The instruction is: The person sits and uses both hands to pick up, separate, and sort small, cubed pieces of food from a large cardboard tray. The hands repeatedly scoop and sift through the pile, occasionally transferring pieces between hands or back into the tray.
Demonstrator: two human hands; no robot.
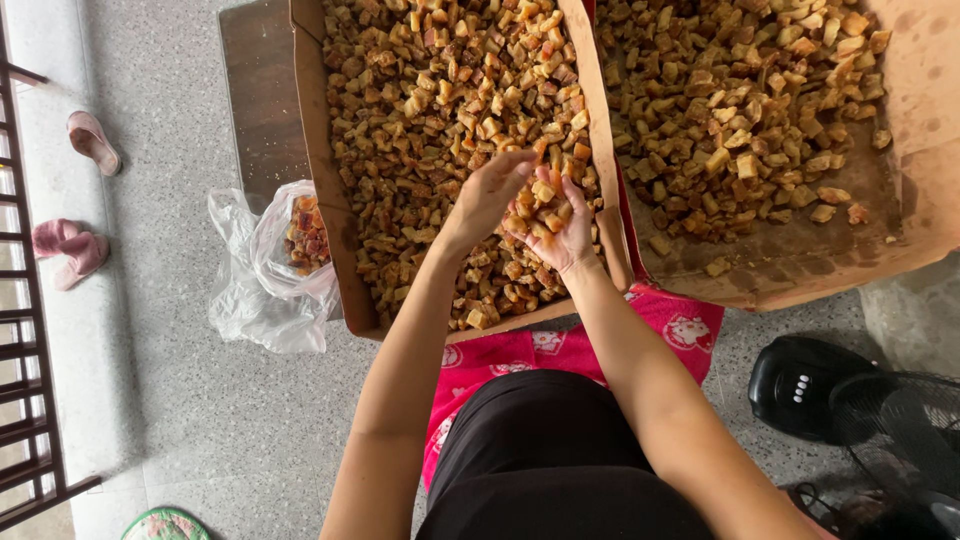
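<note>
1. Nearest to my view, I am seeing the person's black clothing [560, 460] filling the bottom middle, with a pink patterned cloth [560, 350] lying under it on the speckled floor [200, 420].
2. Both bare forearms are reaching up from the lower edge toward a cardboard tray [318, 180] of brown dried chunks [430, 90].
3. The right hand [550, 225] is turning palm up, cupped, and is holding a small heap of the chunks just above the tray's near right part.
4. The left hand [490, 195] is hovering with fingers loosely curled, its fingertips touching the heap on the right palm; I cannot tell whether it is pinching a piece.
5. A second cardboard tray [920, 100] is sitting just to the right, touching the first, and is carrying a thinner spread of the same chunks.
6. A clear plastic bag [265, 270] is lying on the floor against the first tray's left wall, holding a few reddish-brown pieces.
7. A black fan [850, 400] is standing at the lower right.
8. Pink slippers [75, 245] are resting far left, near a dark railing [25, 380], well apart from the hands.
</note>
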